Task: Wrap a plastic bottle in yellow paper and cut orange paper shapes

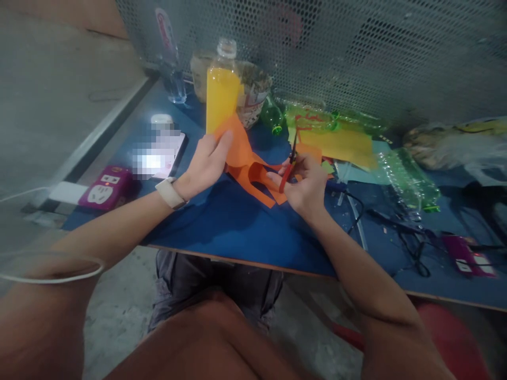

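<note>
An orange sheet (241, 153) with long cut strips hangs over the blue table, its upper left part pinched between the thumb and fingers of my left hand (209, 158). My right hand (307, 184) is closed around red-handled scissors (289, 170), whose dark blades point up and away from me. The lower strips of the sheet reach toward my right fingers; whether these fingers also touch them is hard to tell. Just behind my left hand stands a clear bottle with a yellow wrap or filling (222, 95), upright and partly covered by the orange sheet.
On the blue table (237, 232) lie a phone (170, 153) and a purple power socket (106, 187) at left. A basket (255, 92) stands behind. Yellow paper (340, 142), green plastic bottles (410, 177), cables and another purple socket (467, 256) lie right. Mesh (317, 53) rises behind.
</note>
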Tool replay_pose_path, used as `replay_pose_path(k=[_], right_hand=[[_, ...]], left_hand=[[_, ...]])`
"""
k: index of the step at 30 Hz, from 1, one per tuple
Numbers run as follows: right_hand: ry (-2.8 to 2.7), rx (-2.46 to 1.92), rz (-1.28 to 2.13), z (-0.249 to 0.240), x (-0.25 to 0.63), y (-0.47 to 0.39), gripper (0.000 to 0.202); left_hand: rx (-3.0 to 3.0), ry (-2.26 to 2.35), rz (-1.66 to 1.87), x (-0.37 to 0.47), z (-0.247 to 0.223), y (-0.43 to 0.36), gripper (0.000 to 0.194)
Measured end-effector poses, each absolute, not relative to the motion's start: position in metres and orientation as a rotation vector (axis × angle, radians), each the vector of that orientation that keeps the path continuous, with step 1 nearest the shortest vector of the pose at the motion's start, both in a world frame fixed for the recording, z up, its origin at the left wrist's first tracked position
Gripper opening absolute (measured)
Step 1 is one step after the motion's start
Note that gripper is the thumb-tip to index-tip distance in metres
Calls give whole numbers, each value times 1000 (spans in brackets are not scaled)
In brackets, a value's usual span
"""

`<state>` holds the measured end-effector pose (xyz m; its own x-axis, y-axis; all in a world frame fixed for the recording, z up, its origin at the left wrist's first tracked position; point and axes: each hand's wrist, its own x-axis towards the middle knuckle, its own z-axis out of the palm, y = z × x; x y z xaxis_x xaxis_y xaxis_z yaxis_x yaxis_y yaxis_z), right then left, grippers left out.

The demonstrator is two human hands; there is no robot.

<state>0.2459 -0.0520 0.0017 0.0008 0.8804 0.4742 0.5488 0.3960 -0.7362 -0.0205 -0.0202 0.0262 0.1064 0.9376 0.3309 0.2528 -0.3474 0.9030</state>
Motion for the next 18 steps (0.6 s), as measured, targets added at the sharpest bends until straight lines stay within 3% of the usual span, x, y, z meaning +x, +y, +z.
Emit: replay_pose_path(k=[5,9,14,18], right_hand=[[-1923,-1346,327,-9,260,-34,89],[-1964,-1395,263,-15,262,-29,90],[-1965,-1294,99,-6,261,-36,60],[-2039,-1187,205,-4,259,-32,33]], left_hand=[[1778,1182,1135,-20,22,-17,57],[1945,1199,1053,-18,23,-19,53],[2189,1267,980,-16,21,-22,49],[2291,1287,910,-15,20,-25,52]])
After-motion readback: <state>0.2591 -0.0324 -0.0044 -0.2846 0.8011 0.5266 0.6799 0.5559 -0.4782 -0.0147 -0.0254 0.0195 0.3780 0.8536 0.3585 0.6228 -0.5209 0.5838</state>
